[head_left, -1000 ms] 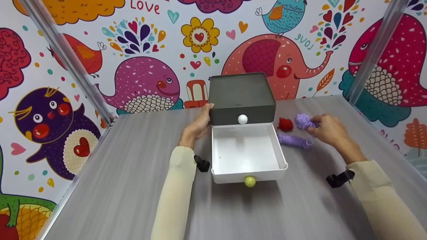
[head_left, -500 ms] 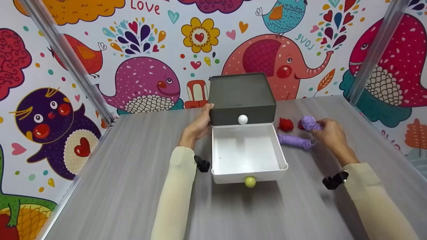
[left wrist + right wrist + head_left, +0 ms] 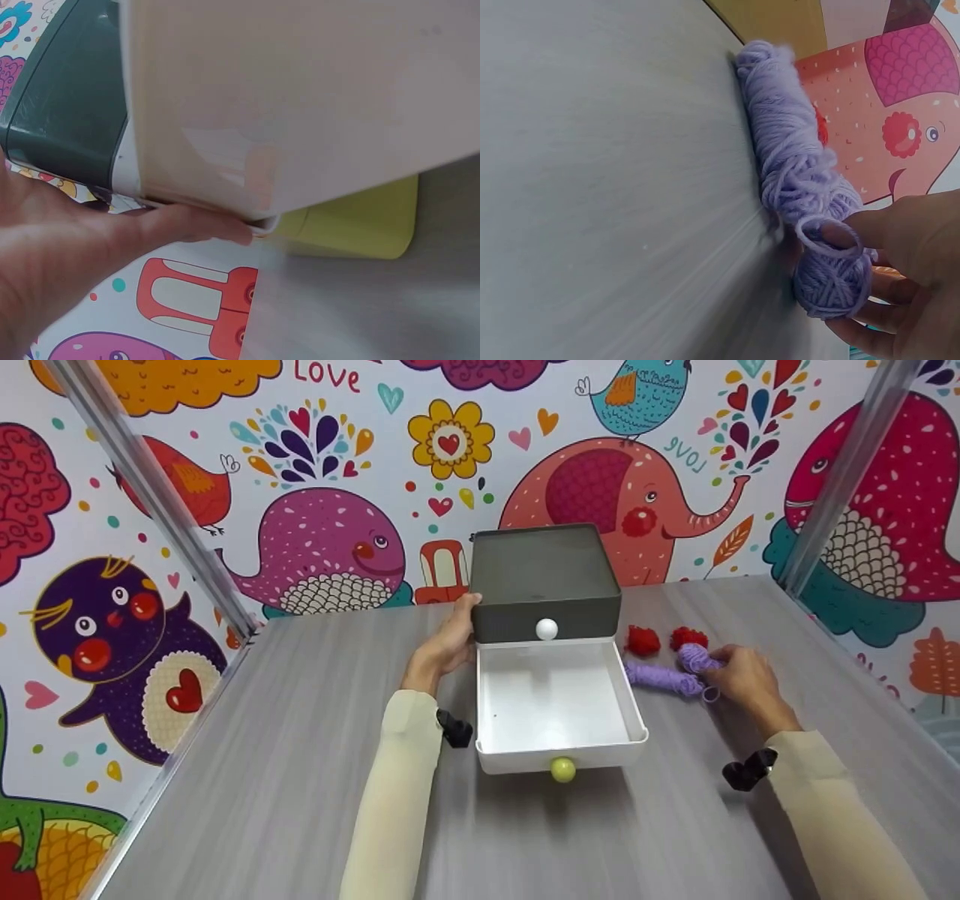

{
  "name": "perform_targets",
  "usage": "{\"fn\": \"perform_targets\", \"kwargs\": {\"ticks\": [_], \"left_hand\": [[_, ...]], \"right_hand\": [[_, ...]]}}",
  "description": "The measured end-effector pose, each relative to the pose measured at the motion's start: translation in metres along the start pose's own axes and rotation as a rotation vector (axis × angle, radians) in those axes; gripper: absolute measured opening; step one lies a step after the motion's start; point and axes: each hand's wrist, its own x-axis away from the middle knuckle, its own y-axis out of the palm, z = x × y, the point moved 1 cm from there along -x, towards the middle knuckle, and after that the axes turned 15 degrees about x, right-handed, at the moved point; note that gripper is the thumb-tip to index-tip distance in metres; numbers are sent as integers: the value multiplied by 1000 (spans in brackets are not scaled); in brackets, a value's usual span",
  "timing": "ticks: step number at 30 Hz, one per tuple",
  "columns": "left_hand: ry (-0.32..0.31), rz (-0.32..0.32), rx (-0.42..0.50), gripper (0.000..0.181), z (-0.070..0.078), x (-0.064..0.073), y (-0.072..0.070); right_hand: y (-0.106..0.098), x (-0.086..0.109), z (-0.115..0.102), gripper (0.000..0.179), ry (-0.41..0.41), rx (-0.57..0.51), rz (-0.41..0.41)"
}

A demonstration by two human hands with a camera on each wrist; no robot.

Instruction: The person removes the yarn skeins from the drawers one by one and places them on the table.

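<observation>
A small drawer box (image 3: 544, 566) with a dark grey top and a white knob stands near the back wall. Its lower white drawer (image 3: 555, 701), with a yellow-green knob (image 3: 562, 769), is pulled out. My left hand (image 3: 448, 641) rests along the box's left side, a fingertip at the grey top edge; the left wrist view shows one straight finger beneath the white drawer's edge. My right hand (image 3: 742, 681) pinches a small lilac yarn ball (image 3: 832, 285), with a loose yarn loop around a fingertip. Right against that ball lies a longer lilac yarn skein (image 3: 784, 135), reaching toward the box.
Two red yarn balls, one nearer the box (image 3: 643, 640) and one farther right (image 3: 688, 638), lie behind the lilac yarn. The grey table (image 3: 322, 750) ends at a cartoon-printed wall (image 3: 330, 457), with metal posts (image 3: 847, 472) at the corners.
My right hand has drawn the lilac yarn ball toward me and down beside the skein's end, uncovering the second red ball. The left hand and drawer box have stayed put.
</observation>
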Motion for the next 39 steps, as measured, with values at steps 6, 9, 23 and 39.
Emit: {"fn": "perform_targets", "kwargs": {"ticks": [6,9,23,39], "left_hand": [[-26,19,-2,70,1,1,1],[-36,24,-1,71,2,1,0],[-8,23,-6,66,2,0,1],[-20,25,-17,69,1,0,2]], "right_hand": [[1,1,2,53,-5,16,4],[1,3,-1,56,9,-15,-13],[-12,27,-31,51,-15,-61,56],[-11,99,-89,31,-303,-37,459]]}}
